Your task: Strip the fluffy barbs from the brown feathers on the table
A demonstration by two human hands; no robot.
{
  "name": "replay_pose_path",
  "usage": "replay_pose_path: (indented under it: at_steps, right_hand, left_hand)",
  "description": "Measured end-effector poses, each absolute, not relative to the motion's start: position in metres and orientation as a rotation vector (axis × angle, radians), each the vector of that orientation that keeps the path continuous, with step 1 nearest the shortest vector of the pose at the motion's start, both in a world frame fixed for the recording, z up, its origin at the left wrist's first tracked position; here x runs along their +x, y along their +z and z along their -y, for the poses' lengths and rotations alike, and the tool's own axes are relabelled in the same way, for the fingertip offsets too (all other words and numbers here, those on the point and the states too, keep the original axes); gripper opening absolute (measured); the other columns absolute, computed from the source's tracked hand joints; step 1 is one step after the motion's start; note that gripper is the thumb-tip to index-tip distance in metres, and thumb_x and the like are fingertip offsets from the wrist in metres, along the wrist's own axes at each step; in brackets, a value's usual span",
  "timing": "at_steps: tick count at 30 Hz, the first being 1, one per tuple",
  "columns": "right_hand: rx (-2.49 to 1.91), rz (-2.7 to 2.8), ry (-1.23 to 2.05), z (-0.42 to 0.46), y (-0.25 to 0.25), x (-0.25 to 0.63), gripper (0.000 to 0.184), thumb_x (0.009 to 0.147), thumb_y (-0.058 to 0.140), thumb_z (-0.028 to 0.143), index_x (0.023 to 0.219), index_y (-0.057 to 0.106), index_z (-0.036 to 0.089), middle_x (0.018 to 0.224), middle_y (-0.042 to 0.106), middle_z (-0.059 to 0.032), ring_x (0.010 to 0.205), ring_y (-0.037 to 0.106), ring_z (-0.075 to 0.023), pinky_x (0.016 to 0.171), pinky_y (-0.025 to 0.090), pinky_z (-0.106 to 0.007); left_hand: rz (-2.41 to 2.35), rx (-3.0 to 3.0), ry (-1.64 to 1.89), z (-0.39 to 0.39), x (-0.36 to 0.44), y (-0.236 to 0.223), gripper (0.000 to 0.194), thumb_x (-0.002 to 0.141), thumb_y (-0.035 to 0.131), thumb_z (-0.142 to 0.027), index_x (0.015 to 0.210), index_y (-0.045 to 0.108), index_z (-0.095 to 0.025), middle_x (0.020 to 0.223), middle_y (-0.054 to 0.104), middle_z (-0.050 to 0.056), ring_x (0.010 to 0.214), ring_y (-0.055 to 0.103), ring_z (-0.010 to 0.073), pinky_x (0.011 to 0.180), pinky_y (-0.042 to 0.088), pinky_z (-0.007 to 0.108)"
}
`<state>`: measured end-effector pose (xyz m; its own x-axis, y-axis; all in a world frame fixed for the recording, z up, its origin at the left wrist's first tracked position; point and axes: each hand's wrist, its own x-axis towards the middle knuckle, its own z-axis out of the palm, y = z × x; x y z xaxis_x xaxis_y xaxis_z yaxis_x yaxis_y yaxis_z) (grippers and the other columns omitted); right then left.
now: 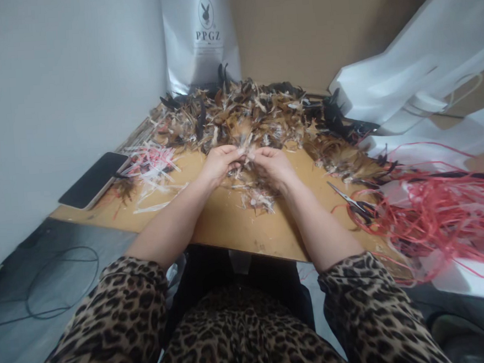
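Broadly, I have the bench [229, 229] running across my view, a silver bag [202, 57] upright behind it. Along its far side spreads the heap of brown and black feathers [261, 105], and at the right end sprawls a tangle of red strands [442, 206]. A dark-screened phone [95, 180] lies at the left end, beside pink and white strips [151, 157].

Smaller again, the scissors [344, 195] rest with their dark handles against the red strands; I'd judge a tug on those strands could drag them along, perhaps off the bench.

Both hands meet over the middle, just in front of the heap. The left hand [220, 163] and right hand [276, 165] are each nearly closed, thumb and fingertips pinched on a small, pale feather tuft [245, 147] between them. Blur hides exactly how each finger grips it. Such light stuff could slip from a loose pinch and get lost among the scraps [260, 199] below, while too hard a pull might split or crush it.
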<state>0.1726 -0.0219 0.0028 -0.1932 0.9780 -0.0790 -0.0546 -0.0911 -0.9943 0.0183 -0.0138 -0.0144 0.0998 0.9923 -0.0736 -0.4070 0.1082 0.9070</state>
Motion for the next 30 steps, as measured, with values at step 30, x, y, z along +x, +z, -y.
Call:
replay_pose_path:
  at_steps: [30]
  right_hand:
    - [-0.997,1.234,1.191,0.015,-0.012,0.166,0.029,0.062,0.075,0.042,0.069,0.06,0.017,0.059,0.056,0.004,0.053,0.045,-0.0068,0.052,0.035,-0.021]
  left_hand:
    - [-0.828,0.982,1.084,0.017,0.021,-0.019,0.016,0.07,0.077,-0.02,0.071,0.067,-0.008,0.067,0.07,0.004,0.052,0.06,0.0041,0.049,0.043,0.013]
